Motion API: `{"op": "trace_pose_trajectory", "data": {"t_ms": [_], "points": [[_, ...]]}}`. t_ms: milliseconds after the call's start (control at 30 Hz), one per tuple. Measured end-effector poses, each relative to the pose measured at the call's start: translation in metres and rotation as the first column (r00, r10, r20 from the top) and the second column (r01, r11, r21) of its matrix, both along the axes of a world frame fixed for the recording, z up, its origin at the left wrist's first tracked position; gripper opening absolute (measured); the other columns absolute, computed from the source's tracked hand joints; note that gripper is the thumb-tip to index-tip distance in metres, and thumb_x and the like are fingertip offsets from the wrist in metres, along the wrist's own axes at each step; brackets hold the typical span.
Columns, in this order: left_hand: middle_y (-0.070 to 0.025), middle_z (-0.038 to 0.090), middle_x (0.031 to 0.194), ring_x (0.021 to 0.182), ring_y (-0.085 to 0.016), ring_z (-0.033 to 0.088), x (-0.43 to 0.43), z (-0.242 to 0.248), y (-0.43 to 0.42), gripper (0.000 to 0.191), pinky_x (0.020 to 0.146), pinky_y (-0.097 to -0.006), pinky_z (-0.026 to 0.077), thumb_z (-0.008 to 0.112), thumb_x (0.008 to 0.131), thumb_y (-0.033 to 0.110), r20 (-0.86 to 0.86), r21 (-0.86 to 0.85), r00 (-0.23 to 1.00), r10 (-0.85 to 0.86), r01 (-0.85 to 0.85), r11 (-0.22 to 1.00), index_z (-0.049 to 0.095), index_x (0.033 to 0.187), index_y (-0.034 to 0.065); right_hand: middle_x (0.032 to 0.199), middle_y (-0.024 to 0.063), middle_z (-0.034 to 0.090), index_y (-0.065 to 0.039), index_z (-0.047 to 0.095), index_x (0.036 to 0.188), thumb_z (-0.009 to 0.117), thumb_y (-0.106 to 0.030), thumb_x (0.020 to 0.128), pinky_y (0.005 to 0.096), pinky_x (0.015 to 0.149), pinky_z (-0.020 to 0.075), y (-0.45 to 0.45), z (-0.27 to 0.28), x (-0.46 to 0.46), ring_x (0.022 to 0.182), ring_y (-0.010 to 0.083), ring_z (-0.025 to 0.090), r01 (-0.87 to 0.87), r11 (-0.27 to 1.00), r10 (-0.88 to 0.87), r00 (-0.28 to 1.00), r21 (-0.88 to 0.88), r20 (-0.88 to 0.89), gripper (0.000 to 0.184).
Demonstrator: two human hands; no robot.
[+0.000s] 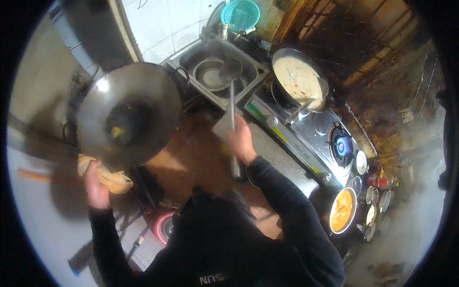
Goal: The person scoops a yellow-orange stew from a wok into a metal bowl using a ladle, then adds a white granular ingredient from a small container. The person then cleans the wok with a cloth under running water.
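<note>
My left hand [97,186] grips the rim of a large dark wok [157,97] through a folded tan cloth [116,181]. The wok is tilted, its inside facing me, and a small yellow food scrap [117,132] clings near the bottom. My right hand [242,141], slightly blurred, is closed around the long metal handle of a ladle [232,98]. The ladle's head is over the steel sink [211,98], in front of a round pan [200,73] standing in the basin. Wok and ladle are apart.
A two-burner gas stove [319,125] stands right, its nearer burner [341,146] lit blue. On the farther burner a pan of creamy white food [296,77] holds a utensil. A pot of orange stew [342,211] and several small bowls [385,201] are nearby. A turquoise basin [240,16] is behind the sink.
</note>
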State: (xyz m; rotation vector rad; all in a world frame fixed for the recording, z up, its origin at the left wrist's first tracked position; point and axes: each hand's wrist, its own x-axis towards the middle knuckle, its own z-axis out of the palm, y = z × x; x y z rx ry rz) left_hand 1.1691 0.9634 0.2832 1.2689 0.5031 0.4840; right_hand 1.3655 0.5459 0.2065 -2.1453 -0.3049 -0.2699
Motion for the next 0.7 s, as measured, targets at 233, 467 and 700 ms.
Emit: {"op": "trace_pose_trajectory", "data": {"t_ms": [233, 467, 700], "points": [[-0.0010, 0.057, 0.089, 0.085, -0.016, 0.057, 0.130, -0.047, 0.003, 0.013, 0.078, -0.0319, 0.047, 0.061, 0.079, 0.010, -0.067, 0.648, 0.995, -0.080, 0.104, 0.754, 0.056, 0.091, 0.0084, 0.089, 0.0202, 0.067, 0.000, 0.055, 0.121, 0.058, -0.011, 0.078, 0.0444, 0.072, 0.0514, 0.036, -0.034, 0.129, 0.081, 0.0358, 0.066, 0.236, 0.971, -0.232, 0.915, -0.029, -0.330, 0.045], [-0.0024, 0.058, 0.087, 0.081, -0.017, 0.058, 0.273, -0.053, -0.039, 0.016, 0.073, -0.0320, 0.048, 0.061, 0.075, 0.007, -0.065, -0.032, 0.988, -0.143, 0.141, 0.989, 0.057, 0.090, 0.0072, 0.097, 0.0187, 0.067, 0.000, 0.065, 0.105, 0.059, -0.019, 0.082, 0.0392, 0.084, 0.0484, 0.023, -0.023, 0.297, 0.095, 0.0338, 0.064, 0.652, 0.700, -0.688, 0.725, 0.291, 0.030, 0.031], [-0.0030, 0.058, 0.085, 0.076, -0.015, 0.059, 0.391, -0.033, -0.080, 0.011, 0.062, -0.0305, 0.048, 0.062, 0.078, 0.008, -0.361, -0.141, 0.914, -0.187, 0.144, 0.979, 0.060, 0.089, 0.0053, 0.099, 0.0242, 0.065, 0.000, 0.062, 0.098, 0.059, -0.038, 0.085, 0.0489, 0.083, 0.0491, 0.010, 0.042, 0.474, 0.094, 0.0428, 0.062, 0.505, 0.773, -0.531, 0.847, -0.384, 0.043, 0.041]]}}
